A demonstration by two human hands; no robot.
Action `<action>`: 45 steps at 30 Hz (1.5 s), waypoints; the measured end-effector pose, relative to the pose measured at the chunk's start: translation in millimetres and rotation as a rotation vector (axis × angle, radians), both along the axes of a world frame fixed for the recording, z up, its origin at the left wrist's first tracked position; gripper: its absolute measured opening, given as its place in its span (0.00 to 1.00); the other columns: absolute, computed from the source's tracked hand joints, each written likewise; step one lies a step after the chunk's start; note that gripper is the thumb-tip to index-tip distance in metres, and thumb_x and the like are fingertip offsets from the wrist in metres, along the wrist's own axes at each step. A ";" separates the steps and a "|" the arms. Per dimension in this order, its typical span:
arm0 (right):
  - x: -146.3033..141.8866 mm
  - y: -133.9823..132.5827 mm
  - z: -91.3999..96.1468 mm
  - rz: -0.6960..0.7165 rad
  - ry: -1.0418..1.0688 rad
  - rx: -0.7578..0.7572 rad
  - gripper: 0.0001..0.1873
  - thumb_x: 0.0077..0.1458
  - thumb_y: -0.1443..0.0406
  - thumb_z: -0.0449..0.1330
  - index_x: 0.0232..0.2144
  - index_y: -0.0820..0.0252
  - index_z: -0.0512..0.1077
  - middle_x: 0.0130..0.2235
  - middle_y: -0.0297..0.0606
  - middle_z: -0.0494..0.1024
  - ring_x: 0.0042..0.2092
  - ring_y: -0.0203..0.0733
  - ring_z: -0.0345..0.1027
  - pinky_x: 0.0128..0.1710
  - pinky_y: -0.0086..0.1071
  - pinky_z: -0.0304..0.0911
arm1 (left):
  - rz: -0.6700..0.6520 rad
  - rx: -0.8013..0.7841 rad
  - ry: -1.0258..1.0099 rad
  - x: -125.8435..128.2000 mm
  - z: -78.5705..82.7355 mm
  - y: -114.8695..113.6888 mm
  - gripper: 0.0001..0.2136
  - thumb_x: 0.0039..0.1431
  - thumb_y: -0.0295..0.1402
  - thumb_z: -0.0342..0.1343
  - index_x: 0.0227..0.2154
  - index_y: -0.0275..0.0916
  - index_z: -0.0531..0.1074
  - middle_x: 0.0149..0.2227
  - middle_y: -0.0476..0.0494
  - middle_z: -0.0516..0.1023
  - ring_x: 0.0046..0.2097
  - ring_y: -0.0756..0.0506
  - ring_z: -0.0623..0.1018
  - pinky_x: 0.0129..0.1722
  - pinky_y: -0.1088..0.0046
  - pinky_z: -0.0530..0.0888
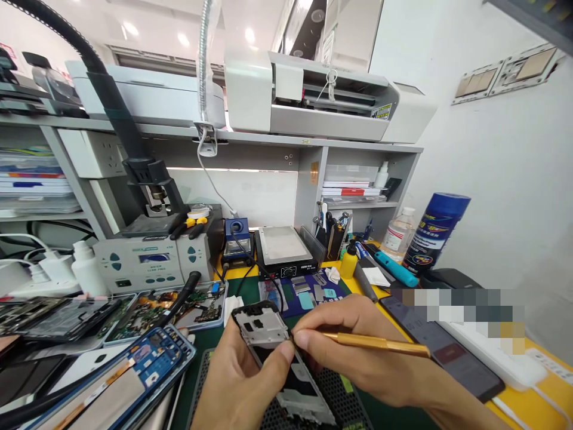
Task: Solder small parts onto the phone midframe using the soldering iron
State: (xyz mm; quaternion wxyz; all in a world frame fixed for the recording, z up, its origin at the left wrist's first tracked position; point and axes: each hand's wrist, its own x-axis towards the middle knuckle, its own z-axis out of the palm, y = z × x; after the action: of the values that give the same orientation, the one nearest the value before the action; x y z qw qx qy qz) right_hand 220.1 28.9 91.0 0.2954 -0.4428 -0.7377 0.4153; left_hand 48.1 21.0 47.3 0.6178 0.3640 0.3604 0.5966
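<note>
My left hand [237, 376] is closed around an opened phone frame [264, 325], its thumb pressed on the silver and black inner face. The frame is held tilted over a dark perforated mat [201, 382]. In my right hand [362, 364] is a slim gold pen-like tool [380, 342], pinched between thumb and fingers. The tool's tip is hidden behind the fingers, beside the frame's right edge. I cannot tell whether the tip touches the frame.
Opened phones and a blue phone board [154, 364] crowd the left. A soldering station [152, 263], a heating plate [280, 245] and a yellow bottle [348, 263] stand behind. On the right lie a dark phone [430, 340], a turquoise tool [396, 269] and a spray can [432, 233].
</note>
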 end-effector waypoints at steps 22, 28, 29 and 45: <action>-1.4 -0.8 4.8 0.027 0.073 -0.141 0.13 0.65 0.61 0.60 0.34 0.64 0.79 0.22 0.28 0.64 0.22 0.29 0.50 0.18 0.23 0.46 | -0.030 -0.045 -0.032 -3.6 -1.0 -0.2 0.35 0.42 0.40 0.77 0.54 0.38 0.73 0.48 0.35 0.86 0.53 0.31 0.82 0.54 0.56 0.78; -0.9 -0.2 -0.3 -0.045 0.068 -0.139 0.11 0.62 0.63 0.62 0.33 0.62 0.82 0.22 0.28 0.68 0.22 0.29 0.51 0.18 0.23 0.45 | -0.075 -0.012 -0.021 -2.1 1.7 -0.4 0.34 0.44 0.41 0.76 0.54 0.38 0.71 0.47 0.36 0.86 0.52 0.32 0.83 0.53 0.58 0.78; -0.2 -0.3 -1.2 -0.042 0.078 -0.141 0.11 0.63 0.63 0.62 0.34 0.62 0.82 0.22 0.29 0.69 0.23 0.29 0.52 0.18 0.23 0.46 | -0.081 -0.006 -0.017 -1.9 1.6 0.0 0.33 0.46 0.41 0.75 0.54 0.39 0.70 0.47 0.36 0.85 0.53 0.32 0.82 0.53 0.58 0.78; -0.7 3.5 4.5 0.021 0.147 -0.172 0.12 0.63 0.62 0.63 0.36 0.64 0.83 0.28 0.36 0.79 0.30 0.36 0.70 0.29 0.24 0.63 | -0.145 0.017 -0.051 -4.8 0.0 3.8 0.19 0.47 0.38 0.75 0.40 0.40 0.76 0.44 0.40 0.85 0.53 0.33 0.81 0.55 0.58 0.76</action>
State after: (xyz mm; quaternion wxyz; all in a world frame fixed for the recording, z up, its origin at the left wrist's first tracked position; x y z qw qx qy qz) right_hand 219.4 32.3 95.5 0.3055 -0.4272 -0.6801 0.5115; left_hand 43.3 24.8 47.3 0.6650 0.3792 0.3123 0.5625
